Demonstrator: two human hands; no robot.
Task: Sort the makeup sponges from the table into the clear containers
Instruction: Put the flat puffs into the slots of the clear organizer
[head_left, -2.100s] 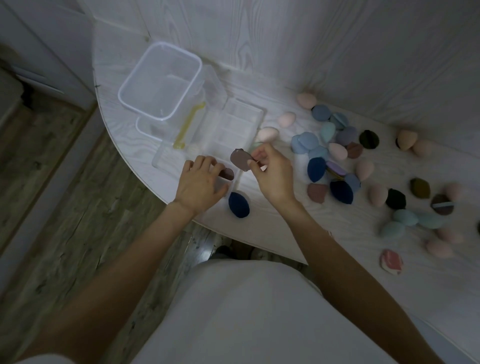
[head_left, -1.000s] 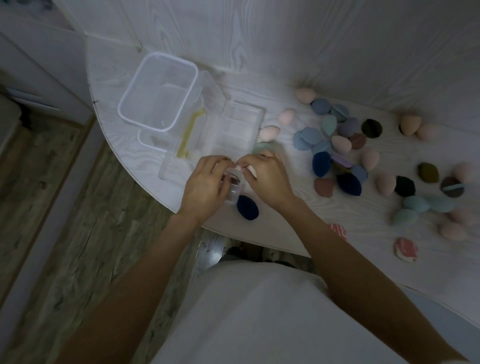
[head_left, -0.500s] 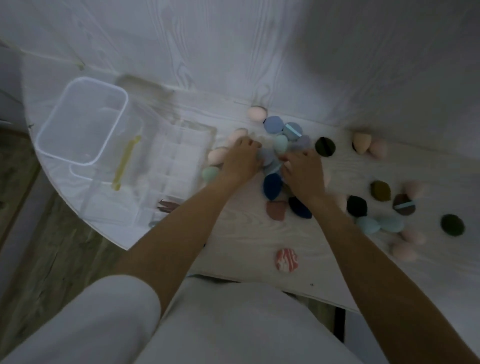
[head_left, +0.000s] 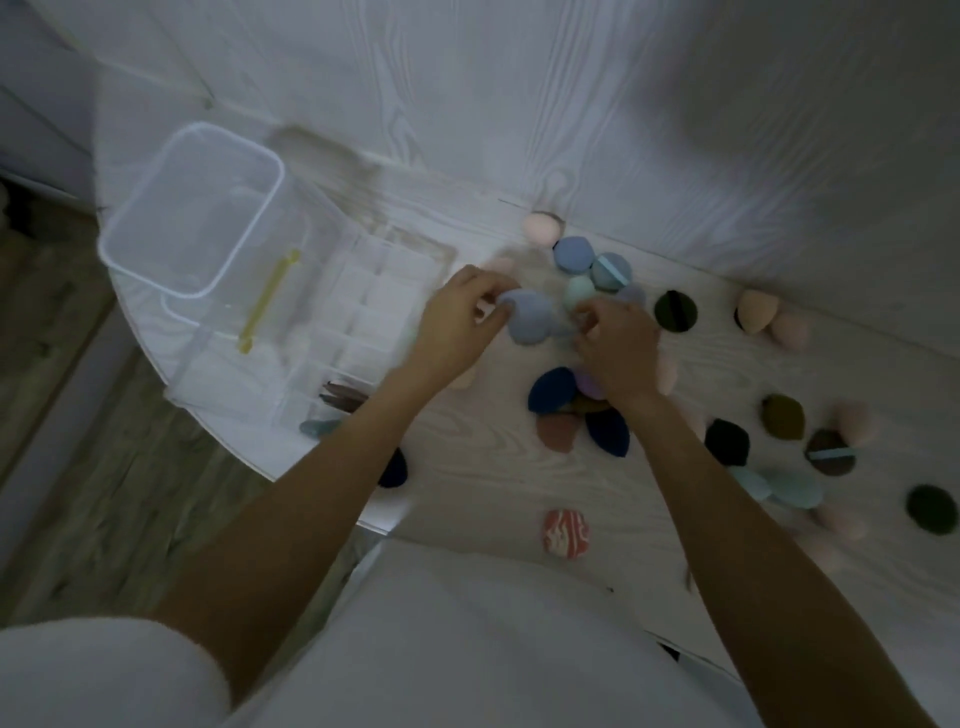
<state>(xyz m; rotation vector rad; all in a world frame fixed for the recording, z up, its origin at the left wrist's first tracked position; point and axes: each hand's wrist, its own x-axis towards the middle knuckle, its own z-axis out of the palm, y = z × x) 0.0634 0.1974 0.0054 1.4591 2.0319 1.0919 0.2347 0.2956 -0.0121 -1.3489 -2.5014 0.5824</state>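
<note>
Between the two hands, a grey-blue sponge (head_left: 530, 322) is being pinched from both sides: the left hand (head_left: 457, 325) is curling its fingers onto the near-left edge, and the right hand (head_left: 615, 340) is nipping the other end with closed fingertips, so both are closing on the same piece. It looks raised a little off the bench (head_left: 493, 467), though the blur is making that hard to tell. Just beyond the right hand a mint sponge (head_left: 579, 292) and two blue puffs are lying close together, and just under its wrist a navy sponge (head_left: 550, 389) is sitting in a small heap. To the left of the left hand the divided clear container (head_left: 363, 312) is waiting, with a brown piece (head_left: 340, 399) already showing in a near compartment; further left, the deep clear tub (head_left: 192, 208) is standing with nothing visible inside. To do this step well, one hand is probably enough for the carry: letting the right hand release, keeping a light squeeze so the soft foam is not springing out, and matching the colour to a compartment before dropping it.
</note>
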